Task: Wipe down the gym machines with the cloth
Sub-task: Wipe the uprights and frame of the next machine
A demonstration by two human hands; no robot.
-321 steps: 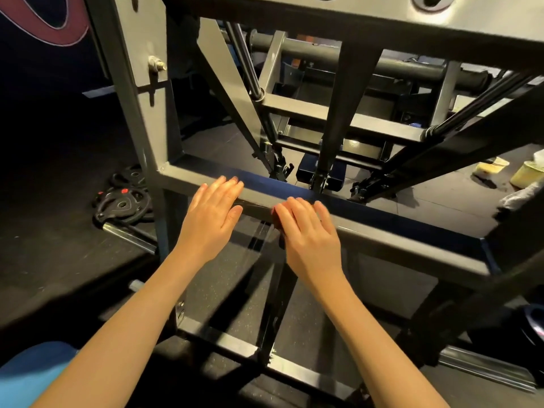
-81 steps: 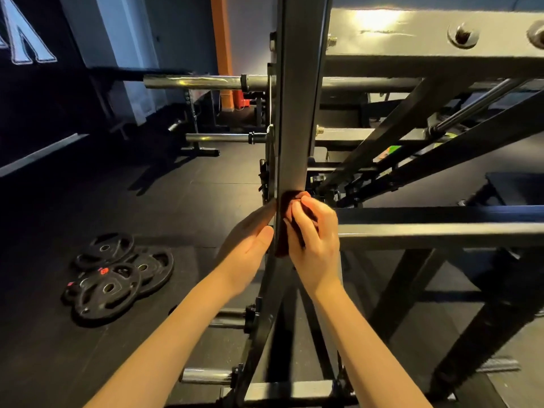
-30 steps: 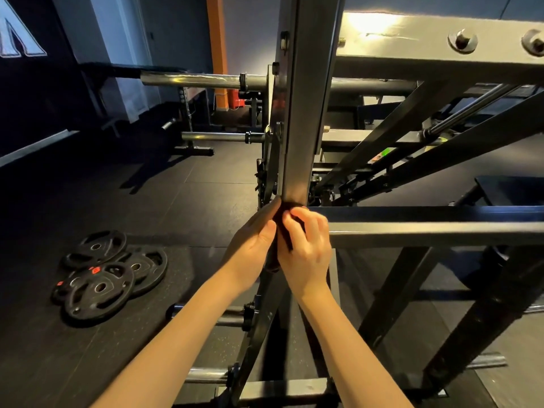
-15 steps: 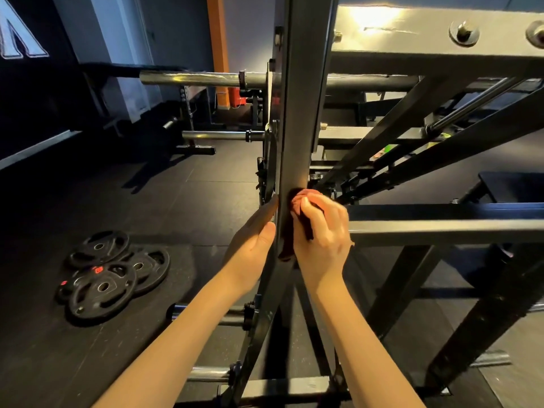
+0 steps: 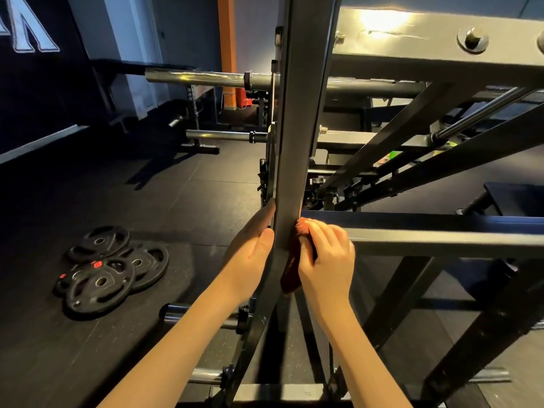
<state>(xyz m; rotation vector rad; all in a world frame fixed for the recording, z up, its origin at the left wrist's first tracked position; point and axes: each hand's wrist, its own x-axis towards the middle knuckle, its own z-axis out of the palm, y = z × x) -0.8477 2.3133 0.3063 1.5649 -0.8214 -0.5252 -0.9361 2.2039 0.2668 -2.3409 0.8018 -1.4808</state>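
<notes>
Two hands touch the grey post (image 5: 303, 128) mid-frame. Flat on it lies the left hand (image 5: 250, 254); the right hand (image 5: 326, 260) squeezes a red cloth (image 5: 291, 266).

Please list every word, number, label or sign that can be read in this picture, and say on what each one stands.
No text reads in full.
Dark wall, top left: part of a large pale letter, cut by the picture's edge; not readable.
Weight plates on the floor: small red labels, too small to read.
Upright post and cloth: no lettering shows.
</notes>
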